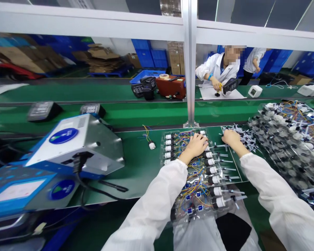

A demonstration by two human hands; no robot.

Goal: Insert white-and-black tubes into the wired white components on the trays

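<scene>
L hand (195,145) palm-dn, R hand (231,138) curled

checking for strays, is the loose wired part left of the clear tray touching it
Apart: the head view shows green tabletop between the loose wired part and the clear tray.

Glossy plastic, matt cloth, smooth metal
The clear tray (207,211) looks like thin, shiny plastic; the left sleeve (157,198) is crinkled matt cloth; the post (190,73) is smooth metal; the tabletop (137,170) looks smooth.

A pale post (189,76) rises from the far edge of my green worktop (134,170), with blue crates (143,54) and stacked cardboard (103,62) beyond.
</scene>
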